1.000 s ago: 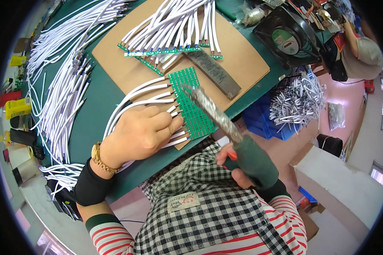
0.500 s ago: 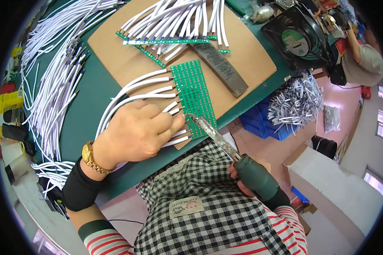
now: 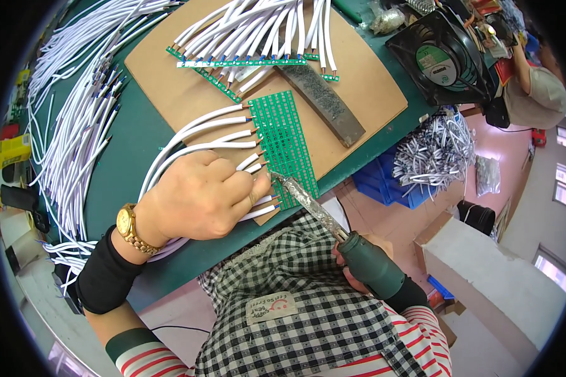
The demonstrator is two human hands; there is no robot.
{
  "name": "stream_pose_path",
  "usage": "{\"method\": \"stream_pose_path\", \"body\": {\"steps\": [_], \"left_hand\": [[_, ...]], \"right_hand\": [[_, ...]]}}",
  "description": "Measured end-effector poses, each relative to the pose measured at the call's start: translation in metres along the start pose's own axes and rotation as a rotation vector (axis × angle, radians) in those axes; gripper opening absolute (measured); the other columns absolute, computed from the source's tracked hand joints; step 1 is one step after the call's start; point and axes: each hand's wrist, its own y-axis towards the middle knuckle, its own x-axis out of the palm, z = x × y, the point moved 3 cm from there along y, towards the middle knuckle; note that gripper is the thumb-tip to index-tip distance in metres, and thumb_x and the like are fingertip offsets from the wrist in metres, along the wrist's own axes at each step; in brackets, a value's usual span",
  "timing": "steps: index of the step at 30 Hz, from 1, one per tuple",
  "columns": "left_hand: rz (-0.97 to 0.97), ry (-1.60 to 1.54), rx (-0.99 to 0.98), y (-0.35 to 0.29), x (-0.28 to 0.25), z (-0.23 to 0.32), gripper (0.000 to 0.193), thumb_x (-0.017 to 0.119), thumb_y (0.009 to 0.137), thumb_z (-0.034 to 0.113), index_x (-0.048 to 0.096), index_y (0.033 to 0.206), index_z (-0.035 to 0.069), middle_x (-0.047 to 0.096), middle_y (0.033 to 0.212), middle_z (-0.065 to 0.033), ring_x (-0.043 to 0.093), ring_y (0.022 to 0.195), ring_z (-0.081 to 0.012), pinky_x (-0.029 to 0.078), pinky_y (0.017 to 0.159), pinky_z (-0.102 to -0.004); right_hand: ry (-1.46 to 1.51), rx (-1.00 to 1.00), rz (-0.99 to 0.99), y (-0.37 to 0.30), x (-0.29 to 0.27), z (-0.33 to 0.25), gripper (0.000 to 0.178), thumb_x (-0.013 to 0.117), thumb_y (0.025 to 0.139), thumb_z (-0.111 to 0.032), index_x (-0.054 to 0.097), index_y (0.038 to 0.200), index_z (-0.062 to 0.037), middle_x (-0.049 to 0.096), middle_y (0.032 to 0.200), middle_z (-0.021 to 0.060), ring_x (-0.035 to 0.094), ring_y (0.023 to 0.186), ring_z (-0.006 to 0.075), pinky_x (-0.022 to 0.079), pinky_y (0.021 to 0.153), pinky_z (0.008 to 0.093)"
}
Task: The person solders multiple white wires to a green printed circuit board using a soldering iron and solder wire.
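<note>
My left hand (image 3: pixel 198 195) is closed in a pinch at the near left edge of a green circuit board (image 3: pixel 284 135); the end of a white wire lies in its fingertips, mostly hidden by the hand. Several other white wires (image 3: pixel 210 119) with bare copper ends meet the same board edge. My right hand (image 3: pixel 353 278) grips the green handle of a soldering iron (image 3: pixel 374 267). The iron's metal-wrapped shaft slants up and left, its tip touching or very near the board edge beside my left fingertips.
Under the board is a brown cardboard sheet (image 3: pixel 154 78) with a dark metal bar (image 3: pixel 330 110) and wired board strips (image 3: pixel 251 62). Bundles of white wires (image 3: pixel 75 157) cover the left side. A black fan (image 3: pixel 443 63) stands far right, near a blue bin (image 3: pixel 383 176) of wires.
The board, cardboard and wired strips sit slightly farther left in view. Both hands keep their hold, and the iron's tip stays at the same board edge.
</note>
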Motion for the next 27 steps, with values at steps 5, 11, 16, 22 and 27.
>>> {"method": "stream_pose_path", "body": {"steps": [5,11,16,22,27], "left_hand": [[0.013,0.001,0.001,-0.001,0.002,0.0,0.031,0.065,0.068,0.011,0.068,0.097,0.0,0.035,0.06,0.0022,0.042,0.05,-0.0118,0.038,0.046,-0.0272],[0.036,0.039,0.017,0.0,0.001,0.0,0.029,0.064,0.067,0.013,0.067,0.093,0.0,0.035,0.059,0.0019,0.043,0.051,-0.0119,0.037,0.046,-0.0266],[0.041,0.067,0.011,0.001,0.0,0.001,0.026,0.061,0.069,0.016,0.066,0.089,0.001,0.037,0.06,0.0016,0.045,0.053,-0.0116,0.038,0.047,-0.026],[0.026,0.074,0.019,0.0,0.0,0.001,0.029,0.059,0.068,0.017,0.066,0.091,0.001,0.039,0.06,0.0016,0.046,0.054,-0.0117,0.04,0.049,-0.0261],[-0.004,0.09,0.036,0.001,-0.003,0.001,0.032,0.058,0.069,0.018,0.065,0.095,0.001,0.04,0.061,0.0017,0.047,0.055,-0.012,0.041,0.051,-0.0259]], "right_hand": [[-0.106,-0.07,-0.009,-0.001,0.002,-0.001,0.042,0.073,0.074,-0.03,0.064,0.099,0.0024,0.065,0.09,0.0137,0.068,0.076,0.0276,0.055,0.064,0.0318],[0.039,-0.004,0.039,-0.002,-0.001,0.001,0.018,0.066,0.077,-0.009,0.061,0.092,-0.001,0.065,0.082,0.0087,0.065,0.072,0.018,0.052,0.065,0.0277],[0.065,0.556,0.031,-0.032,-0.001,0.011,0.029,0.072,0.071,-0.017,0.065,0.096,-0.0047,0.064,0.083,0.0091,0.066,0.07,0.0266,0.053,0.059,0.0319],[-0.091,0.403,0.002,-0.016,-0.012,-0.006,0.035,0.072,0.067,-0.011,0.065,0.101,-0.0076,0.063,0.085,0.0058,0.063,0.07,0.0264,0.051,0.061,0.0339],[0.048,0.551,0.123,-0.034,-0.006,0.009,0.026,0.065,0.08,-0.015,0.062,0.102,-0.0031,0.062,0.085,0.008,0.06,0.073,0.0203,0.048,0.064,0.0291]]}}
